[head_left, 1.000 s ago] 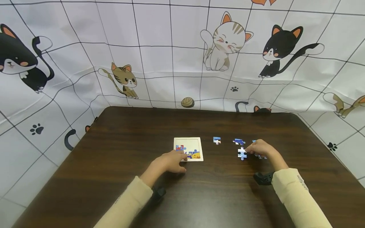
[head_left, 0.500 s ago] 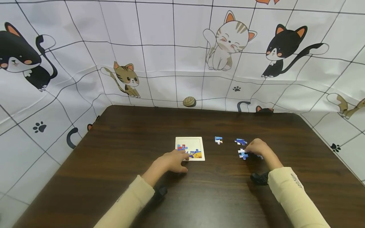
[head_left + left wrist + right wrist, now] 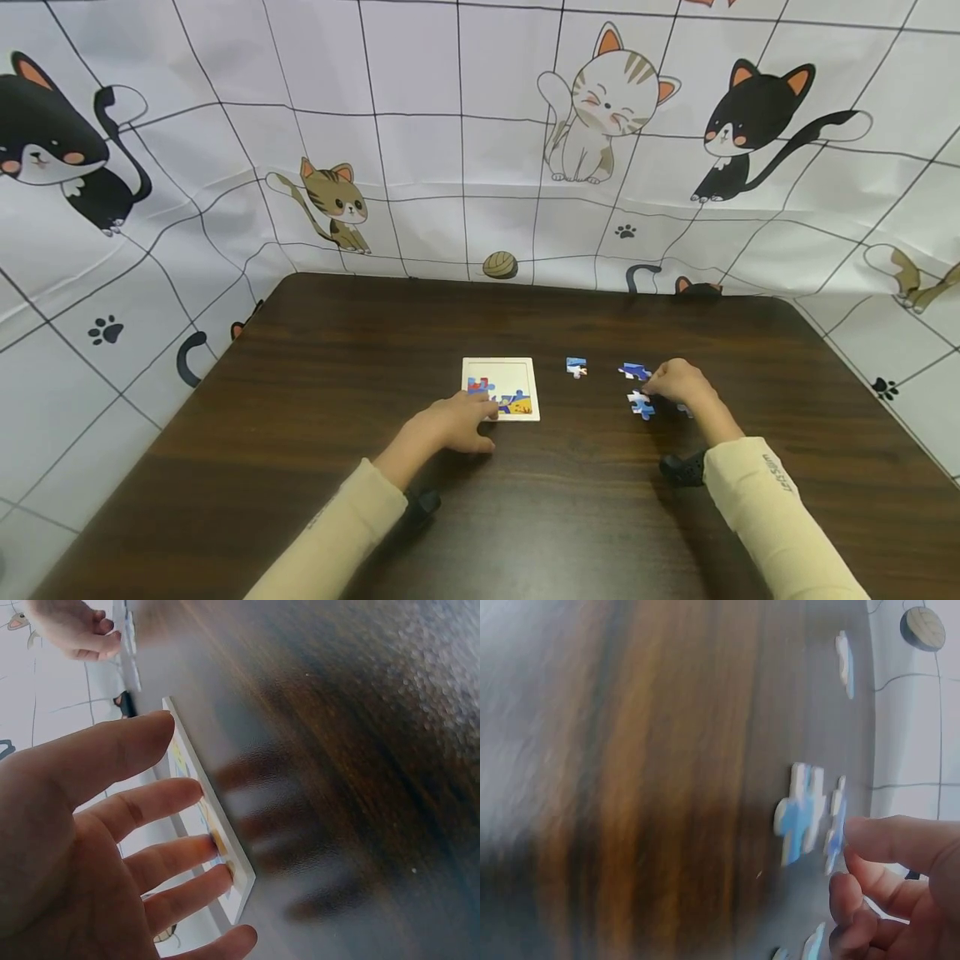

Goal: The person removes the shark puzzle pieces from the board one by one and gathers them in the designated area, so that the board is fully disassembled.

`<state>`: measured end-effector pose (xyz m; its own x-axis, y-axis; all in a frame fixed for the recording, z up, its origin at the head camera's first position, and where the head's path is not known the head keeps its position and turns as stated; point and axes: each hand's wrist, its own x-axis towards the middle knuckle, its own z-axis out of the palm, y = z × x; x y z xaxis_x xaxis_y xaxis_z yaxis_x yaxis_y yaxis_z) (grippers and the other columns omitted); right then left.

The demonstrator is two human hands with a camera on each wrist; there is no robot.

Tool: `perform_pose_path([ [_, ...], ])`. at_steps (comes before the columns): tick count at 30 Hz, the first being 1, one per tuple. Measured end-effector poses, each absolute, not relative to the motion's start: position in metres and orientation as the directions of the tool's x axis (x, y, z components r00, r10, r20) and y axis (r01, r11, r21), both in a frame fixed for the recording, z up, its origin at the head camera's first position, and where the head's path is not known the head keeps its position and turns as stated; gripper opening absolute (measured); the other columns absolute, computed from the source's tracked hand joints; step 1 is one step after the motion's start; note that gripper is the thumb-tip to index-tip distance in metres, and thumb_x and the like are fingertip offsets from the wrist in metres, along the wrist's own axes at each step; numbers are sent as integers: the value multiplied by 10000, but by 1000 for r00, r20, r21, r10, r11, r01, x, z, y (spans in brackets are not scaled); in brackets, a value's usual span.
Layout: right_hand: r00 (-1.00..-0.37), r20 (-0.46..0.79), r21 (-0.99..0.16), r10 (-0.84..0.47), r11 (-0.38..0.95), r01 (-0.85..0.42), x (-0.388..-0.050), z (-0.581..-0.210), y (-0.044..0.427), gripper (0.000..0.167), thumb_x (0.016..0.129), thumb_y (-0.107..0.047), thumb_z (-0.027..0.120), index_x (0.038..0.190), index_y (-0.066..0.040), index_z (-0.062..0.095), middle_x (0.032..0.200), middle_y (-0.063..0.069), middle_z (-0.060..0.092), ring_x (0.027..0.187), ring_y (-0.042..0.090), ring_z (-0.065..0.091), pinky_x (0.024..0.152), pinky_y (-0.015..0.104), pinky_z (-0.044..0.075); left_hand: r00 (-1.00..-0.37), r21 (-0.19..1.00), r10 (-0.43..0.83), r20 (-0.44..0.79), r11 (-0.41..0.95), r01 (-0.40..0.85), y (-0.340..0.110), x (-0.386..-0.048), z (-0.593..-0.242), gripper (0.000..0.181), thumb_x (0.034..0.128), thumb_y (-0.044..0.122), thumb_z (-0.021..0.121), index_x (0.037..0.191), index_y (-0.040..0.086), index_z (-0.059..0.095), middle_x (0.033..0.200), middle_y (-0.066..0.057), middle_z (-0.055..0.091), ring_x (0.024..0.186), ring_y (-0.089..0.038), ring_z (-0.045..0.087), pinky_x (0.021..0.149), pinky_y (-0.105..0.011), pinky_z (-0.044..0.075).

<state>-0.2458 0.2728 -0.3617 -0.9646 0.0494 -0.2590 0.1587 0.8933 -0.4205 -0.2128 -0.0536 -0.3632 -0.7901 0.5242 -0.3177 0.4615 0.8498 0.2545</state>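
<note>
A square cream puzzle board [image 3: 498,368] lies on the table with coloured pieces along its left and lower parts. My left hand [image 3: 450,422] rests on its lower left edge, fingers spread; in the left wrist view several fingertips touch the board [image 3: 204,780]. My right hand [image 3: 681,387] has its fingers curled, thumb and index tips beside a dark blue piece [image 3: 635,372] and a light blue piece [image 3: 641,405]. In the right wrist view, the thumb overlaps the edge of the dark blue piece [image 3: 837,834]; no piece shows lifted, and contact is unclear.
Another piece [image 3: 576,367] lies between the board and the right-hand pieces. One more piece [image 3: 684,410] is partly hidden behind my right wrist. The brown table [image 3: 375,325] ends at a white sheet [image 3: 420,150] printed with cats.
The light blue piece has turned, and my right hand has shifted slightly left and up relative to the pieces. My left hand stays on the board. The head view has moved slightly.
</note>
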Motion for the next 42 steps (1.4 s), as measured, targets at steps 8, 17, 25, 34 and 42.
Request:
perform_pose_path([
  [8, -980, -201, -457, -15, 886, 80, -252, -360, 251, 237, 813, -213, 597, 632, -68, 550, 578, -44, 470, 597, 141, 447, 550, 269, 361, -796, 256, 514, -320, 856, 450, -56, -212, -361, 354, 827, 294, 653, 1147, 166, 570, 1338, -24, 482, 1190, -240, 482, 912, -455, 453],
  [17, -992, -129, -455, -5, 889, 55, -260, -354, 196, 198, 839, -237, 597, 895, -48, 612, 911, 111, 627, 785, 246, 541, 651, 418, 440, -808, 176, 497, -316, 868, 465, -54, -209, -355, 335, 839, 288, 636, 1142, 151, 593, 1363, -66, 466, 1236, -266, 475, 961, -493, 422],
  [25, -978, -61, -445, -198, 883, -151, -250, -365, 126, 178, 820, -216, 630, 938, -84, 646, 945, 76, 644, 833, 206, 589, 660, 350, 463, -830, 203, 473, -295, 880, 429, -54, -196, -360, 357, 832, 274, 650, 1176, 183, 620, 1450, -134, 351, 1329, -327, 366, 999, -497, 396],
  [34, -936, -70, -484, -344, 833, -269, -239, -369, 85, 288, 838, -161, 566, 1104, -70, 624, 1097, 100, 647, 933, 241, 621, 740, 405, 502, -817, 179, 488, -307, 873, 454, -57, -194, -358, 500, 845, 314, 635, 1315, 210, 504, 1499, -164, 265, 1339, -334, 354, 1017, -531, 368],
  [42, -932, -57, -487, -358, 825, -287, -241, -372, 82, 331, 864, -126, 546, 1183, -49, 581, 1070, 97, 665, 932, 235, 630, 776, 397, 503, -809, 149, 502, -307, 865, 480, -61, -195, -356, 532, 854, 282, 622, 1342, 138, 466, 1457, -92, 378, 1313, -238, 416, 1016, -504, 380],
])
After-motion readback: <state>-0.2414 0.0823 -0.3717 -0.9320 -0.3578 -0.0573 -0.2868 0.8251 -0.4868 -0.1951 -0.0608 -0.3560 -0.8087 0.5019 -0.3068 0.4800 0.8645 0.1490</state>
